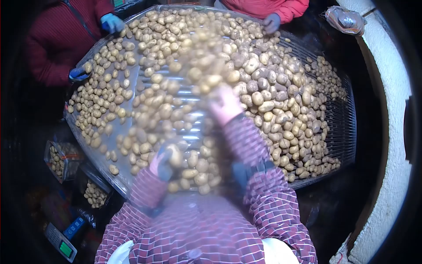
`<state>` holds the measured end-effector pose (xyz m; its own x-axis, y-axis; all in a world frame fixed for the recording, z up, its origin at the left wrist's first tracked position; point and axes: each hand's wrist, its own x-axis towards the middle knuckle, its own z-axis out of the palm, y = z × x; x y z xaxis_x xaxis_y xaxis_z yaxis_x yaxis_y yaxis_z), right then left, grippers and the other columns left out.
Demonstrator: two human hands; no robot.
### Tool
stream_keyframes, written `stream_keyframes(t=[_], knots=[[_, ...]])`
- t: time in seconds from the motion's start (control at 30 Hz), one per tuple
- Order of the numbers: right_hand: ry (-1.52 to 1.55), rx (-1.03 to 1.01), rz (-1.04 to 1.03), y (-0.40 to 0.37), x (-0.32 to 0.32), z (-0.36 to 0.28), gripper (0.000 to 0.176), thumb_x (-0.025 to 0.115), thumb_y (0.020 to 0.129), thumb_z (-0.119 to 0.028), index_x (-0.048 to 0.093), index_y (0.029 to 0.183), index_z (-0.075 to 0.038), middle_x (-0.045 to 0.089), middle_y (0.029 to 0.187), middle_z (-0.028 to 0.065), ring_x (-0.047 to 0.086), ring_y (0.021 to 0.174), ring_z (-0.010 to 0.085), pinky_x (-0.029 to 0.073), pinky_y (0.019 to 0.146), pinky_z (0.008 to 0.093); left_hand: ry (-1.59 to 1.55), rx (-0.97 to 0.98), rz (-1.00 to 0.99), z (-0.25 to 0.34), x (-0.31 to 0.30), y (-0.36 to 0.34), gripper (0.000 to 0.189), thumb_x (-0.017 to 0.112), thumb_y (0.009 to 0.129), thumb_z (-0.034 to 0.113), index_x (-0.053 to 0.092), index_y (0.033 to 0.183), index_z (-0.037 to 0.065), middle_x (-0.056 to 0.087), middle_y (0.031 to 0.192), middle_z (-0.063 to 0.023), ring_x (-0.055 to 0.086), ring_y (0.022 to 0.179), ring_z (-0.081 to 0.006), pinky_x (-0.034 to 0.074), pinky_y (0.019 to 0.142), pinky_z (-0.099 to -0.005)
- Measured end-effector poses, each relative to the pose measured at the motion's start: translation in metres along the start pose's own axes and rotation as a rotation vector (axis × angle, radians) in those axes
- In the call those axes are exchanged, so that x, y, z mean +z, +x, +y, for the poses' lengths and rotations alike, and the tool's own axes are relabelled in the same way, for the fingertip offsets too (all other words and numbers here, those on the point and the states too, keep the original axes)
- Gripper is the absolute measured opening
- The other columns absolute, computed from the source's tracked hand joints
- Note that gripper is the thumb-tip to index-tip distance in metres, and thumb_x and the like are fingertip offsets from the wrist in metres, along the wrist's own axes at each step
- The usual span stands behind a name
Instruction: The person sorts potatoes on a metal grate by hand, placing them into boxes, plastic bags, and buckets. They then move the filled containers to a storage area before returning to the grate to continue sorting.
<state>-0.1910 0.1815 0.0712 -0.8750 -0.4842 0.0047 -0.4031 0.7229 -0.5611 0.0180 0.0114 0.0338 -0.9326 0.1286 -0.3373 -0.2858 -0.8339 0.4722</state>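
Heaps of potatoes [281, 97] cover a large table with metal bars [340, 127]. My left hand [166, 162], in a dark glove, is near the table's front edge, closed around a pale potato [175, 156]. My right hand [224, 103] reaches farther forward over the middle of the bars, beside the large heap; it is blurred, and its fingers cannot be made out. Just beyond it, several potatoes [204, 66] are smeared by motion. Smaller potatoes [99, 101] lie on the smooth left part of the table.
A person in dark red [52, 48] at the back left has blue gloves; one hand holds a potato. Another person's gloved hand [272, 23] rests at the back edge. Bags of potatoes [57, 160] and a scale display [66, 249] are lower left. A pale curved wall [391, 132] stands right.
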Motion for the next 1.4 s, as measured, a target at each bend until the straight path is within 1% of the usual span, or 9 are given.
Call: stream_keyframes(t=[0.2, 0.4, 0.5, 0.63, 0.73, 0.83, 1.03, 1.23, 1.4], knots=[[-0.388, 0.087, -0.163, 0.057, 0.044, 0.034, 0.060, 0.064, 0.078, -0.038, 0.049, 0.129, -0.008, 0.054, 0.121, 0.0185, 0.053, 0.111, 0.0340, 0.043, 0.097, 0.0452, -0.116, -0.328, 0.110, 0.002, -0.021, 0.007, 0.043, 0.038, 0.101, 0.037, 0.050, 0.112, -0.002, 0.057, 0.110, -0.0229, 0.057, 0.107, -0.0391, 0.050, 0.093, -0.0521], [-0.304, -0.121, -0.273, 0.006, 0.080, 0.006, 0.059, 0.067, 0.078, -0.029, 0.050, 0.132, -0.011, 0.052, 0.132, 0.0173, 0.055, 0.115, 0.0317, 0.046, 0.098, 0.0415, -0.023, -0.380, 0.158, 0.019, 0.013, 0.005, 0.033, 0.051, 0.097, 0.028, 0.056, 0.119, 0.004, 0.056, 0.117, -0.0177, 0.062, 0.102, -0.0334, 0.056, 0.079, -0.0443], [0.375, 0.192, -0.369, -0.023, 0.044, -0.041, 0.064, 0.068, 0.080, -0.028, 0.046, 0.138, -0.011, 0.054, 0.131, 0.0172, 0.051, 0.122, 0.0308, 0.042, 0.103, 0.0406, -0.179, -0.440, 0.042, 0.008, -0.017, 0.005, 0.035, 0.054, 0.094, 0.019, 0.054, 0.127, 0.006, 0.049, 0.131, -0.0189, 0.060, 0.107, -0.0360, 0.055, 0.084, -0.0398], [0.240, -0.200, -0.537, -0.027, 0.046, -0.030, 0.051, 0.062, 0.085, -0.037, 0.057, 0.126, -0.006, 0.060, 0.120, 0.0200, 0.054, 0.115, 0.0346, 0.042, 0.102, 0.0414, -0.231, -0.538, -0.046, -0.020, -0.067, 0.000, 0.049, 0.049, 0.098, 0.035, 0.046, 0.134, 0.001, 0.053, 0.125, -0.0249, 0.060, 0.105, -0.0335, 0.054, 0.086, -0.0400], [-0.049, -0.090, -0.043, 0.058, 0.024, 0.010, 0.039, 0.067, 0.076, -0.028, 0.064, 0.109, -0.007, 0.064, 0.100, 0.0161, 0.059, 0.097, 0.0352, 0.045, 0.092, 0.0444, -0.219, -0.448, 0.023, -0.014, -0.059, -0.006, 0.055, 0.051, 0.096, 0.039, 0.043, 0.135, 0.001, 0.053, 0.125, -0.0252, 0.060, 0.105, -0.0342, 0.055, 0.086, -0.0411], [-0.335, -0.034, 0.228, 0.146, 0.020, 0.070, 0.066, 0.064, 0.078, -0.048, 0.053, 0.131, -0.011, 0.053, 0.129, 0.0179, 0.045, 0.123, 0.0366, 0.037, 0.104, 0.0475, -0.305, -0.333, 0.091, -0.007, -0.060, -0.033, 0.060, 0.052, 0.094, 0.043, 0.041, 0.136, 0.000, 0.053, 0.125, -0.0254, 0.060, 0.105, -0.0348, 0.055, 0.085, -0.0421], [-0.603, 0.108, -0.416, 0.229, 0.031, 0.038, 0.076, 0.052, 0.078, -0.066, 0.044, 0.141, -0.025, 0.042, 0.145, 0.0142, 0.026, 0.137, 0.0432, 0.016, 0.116, 0.0517, -0.383, -0.189, 0.205, -0.007, -0.061, -0.065, 0.072, 0.055, 0.090, 0.050, 0.037, 0.138, 0.000, 0.053, 0.124, -0.0260, 0.060, 0.106, -0.0360, 0.055, 0.085, -0.0443], [-0.408, 0.028, -0.501, 0.149, 0.045, 0.022, 0.043, 0.052, 0.086, -0.044, 0.061, 0.123, -0.025, 0.046, 0.138, 0.0099, 0.047, 0.123, 0.0293, 0.041, 0.104, 0.0427, -0.121, -0.151, 0.155, 0.008, -0.038, 0.004, 0.084, 0.058, 0.085, 0.057, 0.033, 0.140, -0.001, 0.054, 0.124, -0.0266, 0.060, 0.106, -0.0373, 0.056, 0.084, -0.0465], [-0.448, -0.117, -0.407, 0.021, 0.039, 0.004, 0.060, 0.060, 0.078, -0.048, 0.052, 0.133, -0.025, 0.042, 0.143, 0.0116, 0.044, 0.125, 0.0374, 0.034, 0.104, 0.0550, 0.548, -0.028, 0.119, 0.017, -0.010, 0.005, 0.045, 0.058, 0.087, 0.008, 0.046, 0.131, 0.004, 0.056, 0.122, -0.0127, 0.060, 0.103, -0.0209, 0.055, 0.083, -0.0320]])
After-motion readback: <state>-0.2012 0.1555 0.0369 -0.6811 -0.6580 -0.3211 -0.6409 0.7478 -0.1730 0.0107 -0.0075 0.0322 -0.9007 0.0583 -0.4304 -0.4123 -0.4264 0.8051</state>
